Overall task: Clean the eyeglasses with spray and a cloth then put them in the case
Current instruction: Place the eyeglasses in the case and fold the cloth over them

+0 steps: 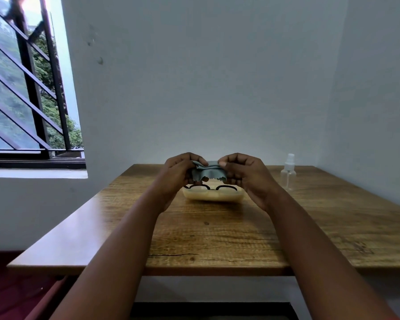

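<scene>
A grey cloth with a zigzag edge hangs bunched between my two hands above the table. My left hand pinches its left top edge. My right hand pinches its right top edge. Just below and behind the cloth lie black-rimmed eyeglasses in an open pale yellow case on the wooden table. Part of the glasses is hidden by the cloth and my hands. A clear spray bottle with a white nozzle stands upright at the right, apart from both hands.
The table stands against a white wall, with a second wall close on the right behind the bottle. A barred window is at the left. The table's front edge is near me.
</scene>
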